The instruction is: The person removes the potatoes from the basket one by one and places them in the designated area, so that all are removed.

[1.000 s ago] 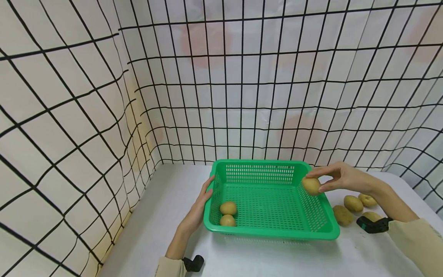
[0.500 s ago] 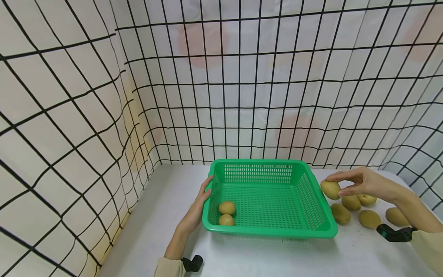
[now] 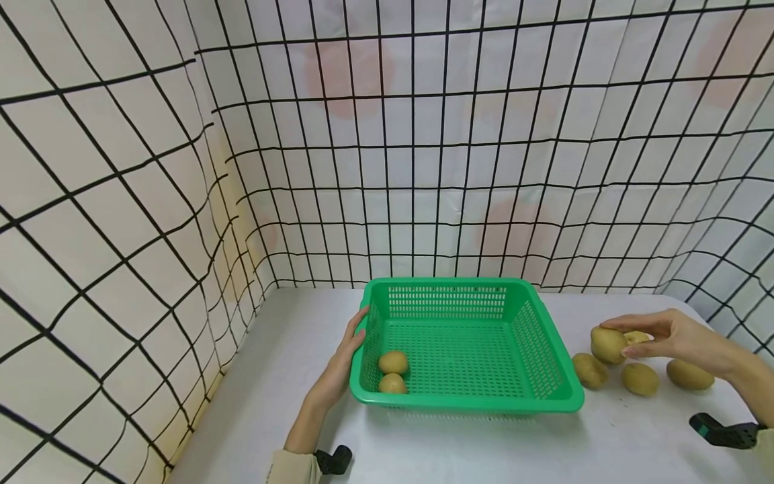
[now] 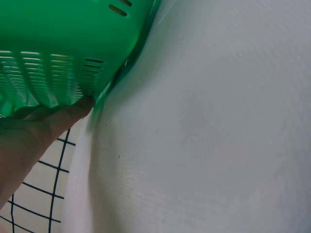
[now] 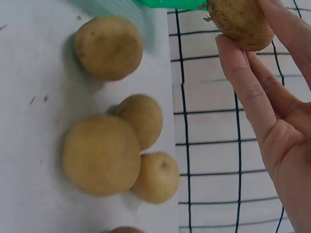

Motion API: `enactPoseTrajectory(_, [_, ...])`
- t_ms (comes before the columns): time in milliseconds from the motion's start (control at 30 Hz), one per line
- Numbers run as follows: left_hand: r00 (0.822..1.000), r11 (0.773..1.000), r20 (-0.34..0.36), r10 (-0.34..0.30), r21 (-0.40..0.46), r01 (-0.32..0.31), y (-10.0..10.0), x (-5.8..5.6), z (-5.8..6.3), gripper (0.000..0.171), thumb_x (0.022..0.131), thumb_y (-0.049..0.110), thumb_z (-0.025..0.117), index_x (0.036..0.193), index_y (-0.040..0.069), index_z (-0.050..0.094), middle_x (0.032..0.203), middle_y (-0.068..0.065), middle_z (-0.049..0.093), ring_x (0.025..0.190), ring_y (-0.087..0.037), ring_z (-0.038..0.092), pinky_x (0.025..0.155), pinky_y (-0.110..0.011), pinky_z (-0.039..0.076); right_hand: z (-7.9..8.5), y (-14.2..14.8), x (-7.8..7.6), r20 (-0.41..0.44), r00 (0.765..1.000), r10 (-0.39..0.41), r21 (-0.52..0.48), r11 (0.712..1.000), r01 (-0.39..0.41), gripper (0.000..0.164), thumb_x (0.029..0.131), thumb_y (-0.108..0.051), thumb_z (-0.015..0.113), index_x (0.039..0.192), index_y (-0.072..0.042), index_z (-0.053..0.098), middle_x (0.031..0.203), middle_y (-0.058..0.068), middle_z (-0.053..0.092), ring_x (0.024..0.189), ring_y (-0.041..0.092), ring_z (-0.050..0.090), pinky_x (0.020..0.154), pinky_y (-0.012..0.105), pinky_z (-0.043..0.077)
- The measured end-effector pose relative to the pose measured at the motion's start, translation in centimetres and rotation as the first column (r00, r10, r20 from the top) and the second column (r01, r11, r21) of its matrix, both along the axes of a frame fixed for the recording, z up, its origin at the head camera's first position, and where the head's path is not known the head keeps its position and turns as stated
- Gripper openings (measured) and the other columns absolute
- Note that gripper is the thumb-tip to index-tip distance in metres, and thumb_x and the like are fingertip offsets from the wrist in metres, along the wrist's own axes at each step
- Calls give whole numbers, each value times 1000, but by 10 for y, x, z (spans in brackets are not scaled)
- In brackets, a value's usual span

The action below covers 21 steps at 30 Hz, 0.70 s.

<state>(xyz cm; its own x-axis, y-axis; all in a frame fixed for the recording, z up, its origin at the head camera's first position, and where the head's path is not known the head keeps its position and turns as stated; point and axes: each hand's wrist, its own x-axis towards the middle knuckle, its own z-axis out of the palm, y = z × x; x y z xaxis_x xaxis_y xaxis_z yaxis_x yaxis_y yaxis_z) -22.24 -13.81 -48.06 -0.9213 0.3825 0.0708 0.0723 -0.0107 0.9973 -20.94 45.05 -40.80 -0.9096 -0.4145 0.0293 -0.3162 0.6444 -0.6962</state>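
Observation:
A green plastic basket point(image 3: 459, 403) with slotted walls sits on the table, two potatoes point(image 3: 393, 363) inside at its near left. My left hand point(image 3: 338, 370) rests against the basket's left side. Its fingers lie fairly straight along the outer wall, as the left wrist view shows. To the right of the basket, my right hand point(image 3: 683, 339) pinches a potato point(image 5: 240, 22) between thumb and fingertips. Beneath and around that hand lie several other potatoes point(image 3: 639, 379) on the table; the held one partly covers one behind it.
The table point(image 3: 459, 450) has a white cover with small dirt specks near the potatoes point(image 5: 102, 155). A black wire grid point(image 3: 423, 148) with white sheeting behind it stands along the back and both sides. Each wrist wears a small black device point(image 3: 722, 430).
My right hand has carried the potato rightward and slightly down, from over the basket's right rim to the potatoes beside it. The left hand has stayed on the basket; the view has shifted slightly.

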Motion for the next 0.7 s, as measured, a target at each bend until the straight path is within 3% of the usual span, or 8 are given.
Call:
enactPoseTrajectory(167, [1000,1000,8,3,-5,-3,0,0,0,55,113,45,27,165,39,10,175,-1,0,161,-35,-1,123,-73,6,-11,18,8,-33,997,-72,63,995,74,42,94,-12,74,136,-11,68,131,-23,68,116,-26,44,80,13,45])
enactPoseTrajectory(333, [1000,1000,11,5,-6,-5,0,0,1,54,113,44,27,165,39,10,175,-1,1,161,-34,-1,124,-73,6,-27,38,16,11,988,-155,85,984,154,42,95,-17,75,135,-7,68,129,-36,59,111,-34,34,76,10,41])
enactPoseTrajectory(367, [1000,1000,11,4,-6,-4,0,0,1,54,113,44,27,165,39,10,175,-1,1,161,-34,-1,124,-73,6,-29,41,18,37,983,-180,95,980,176,43,96,-19,74,136,-5,67,127,-38,57,116,-26,41,80,15,46])
enactPoseTrajectory(467, [1000,1000,11,3,-8,-3,0,0,0,54,113,44,27,165,39,10,175,-1,0,162,-34,-1,124,-72,6,-33,49,25,110,966,-234,141,966,218,47,98,-28,72,139,-7,65,120,-44,51,109,-19,49,83,33,55])
enactPoseTrajectory(567, [1000,1000,8,1,-8,-1,-1,0,0,54,113,45,27,165,40,10,175,-1,0,162,-35,-1,124,-73,6,-39,57,31,150,956,-250,148,962,228,51,99,-31,71,143,-6,61,118,-46,48,105,-18,51,82,52,58])
enactPoseTrajectory(600, [1000,1000,8,0,-6,0,-1,0,0,54,113,45,27,164,40,10,175,-1,0,162,-35,-1,124,-72,6,-42,60,32,147,957,-250,143,963,230,52,98,-30,72,143,-6,61,118,-46,48,101,-27,43,81,45,59])
enactPoseTrajectory(700, [1000,1000,7,-1,0,1,-1,0,-1,54,113,45,27,164,41,11,175,0,1,161,-35,0,124,-72,7,-51,67,38,138,954,-267,131,960,249,52,97,-27,73,142,-3,61,120,-44,53,101,-33,36,81,35,59])
